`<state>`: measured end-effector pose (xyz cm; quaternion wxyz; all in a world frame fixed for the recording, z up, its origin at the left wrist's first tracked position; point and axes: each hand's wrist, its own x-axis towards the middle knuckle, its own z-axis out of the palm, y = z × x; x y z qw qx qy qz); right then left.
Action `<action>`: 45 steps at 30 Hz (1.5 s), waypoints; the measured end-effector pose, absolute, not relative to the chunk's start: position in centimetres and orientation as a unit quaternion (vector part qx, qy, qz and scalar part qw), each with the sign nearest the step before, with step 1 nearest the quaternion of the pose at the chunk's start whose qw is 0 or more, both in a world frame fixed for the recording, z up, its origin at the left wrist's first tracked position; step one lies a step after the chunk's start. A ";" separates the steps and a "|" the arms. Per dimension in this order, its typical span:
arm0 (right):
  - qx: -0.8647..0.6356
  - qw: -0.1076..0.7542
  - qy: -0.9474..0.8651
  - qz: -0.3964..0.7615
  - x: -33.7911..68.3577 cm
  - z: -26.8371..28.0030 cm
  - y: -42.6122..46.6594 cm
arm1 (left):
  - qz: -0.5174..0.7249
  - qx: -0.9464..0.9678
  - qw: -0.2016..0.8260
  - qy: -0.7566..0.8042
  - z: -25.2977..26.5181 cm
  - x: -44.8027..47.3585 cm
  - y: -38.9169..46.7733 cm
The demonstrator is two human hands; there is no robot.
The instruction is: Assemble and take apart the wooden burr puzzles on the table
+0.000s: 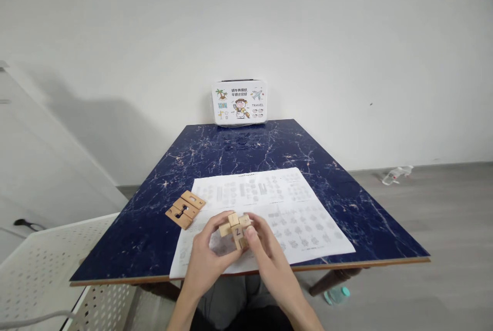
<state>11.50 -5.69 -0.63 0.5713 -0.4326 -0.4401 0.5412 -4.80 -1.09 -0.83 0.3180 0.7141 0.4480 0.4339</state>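
Observation:
Both hands hold a pale wooden block puzzle (238,231) above the near part of a printed sheet. A dark "2" shows on one of its interlocked pieces. My left hand (208,254) grips it from the left, thumb below and fingers behind. From the right, my right hand (267,249) closes on it with the thumb pressed near the numbered piece. Part of the puzzle is hidden by the fingers. Left of the hands, flat wooden pieces (185,208) with cut-outs and numbers lie side by side, partly on the instruction sheet (308,218), which carries rows of small diagrams.
The sheet lies on a dark blue marbled table (154,233). A white illustrated case (239,103) stands at its far edge against the wall. White perforated furniture (34,259) adjoins the left side. Plastic bottles (339,295) lie on the floor to the right.

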 end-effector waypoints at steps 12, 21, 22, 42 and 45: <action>-0.467 0.479 -0.648 0.364 14.2 0.2 -4.9 | 0.407 0.700 0.426 0.403 0.3 -5.1 -1.1; -0.481 0.465 -0.596 0.443 14.3 0.6 -5.2 | 0.378 0.718 0.432 0.394 -0.1 -5.2 -1.2; -0.487 0.467 -0.590 0.444 14.3 0.5 -5.2 | 0.377 0.719 0.432 0.393 -0.1 -5.3 -1.1; -0.653 0.441 -0.525 0.320 20.6 -0.1 1.9 | 0.412 0.711 0.352 0.449 -0.1 -4.3 -0.5; -0.704 0.421 -0.507 0.265 23.9 -0.4 3.7 | 0.397 0.717 0.348 0.456 0.2 -4.3 -0.6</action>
